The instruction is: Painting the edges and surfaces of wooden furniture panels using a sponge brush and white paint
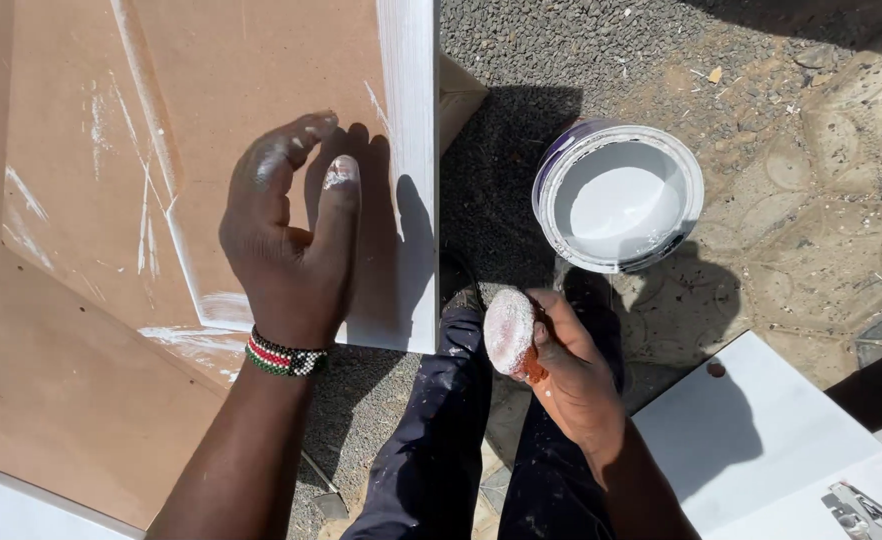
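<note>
My left hand (291, 235) lies flat, fingers together, on a brown board (251, 60) whose right edge is painted white. A beaded bracelet (285, 357) circles that wrist. My right hand (571, 375) grips a paint-soaked sponge (510, 332), orange underneath and coated white on top. It hovers just below an open tin of white paint (618, 196), which stands on the gravel to the right of the board. My paint-flecked dark trousers (436, 450) show between the two arms.
A larger brown board (51, 400) lies under the first at the left. White painted panels (751, 430) rest at the lower right, with a metal tool (861, 510) on them. Grey gravel (581, 50) and patterned paving (821, 220) surround the tin.
</note>
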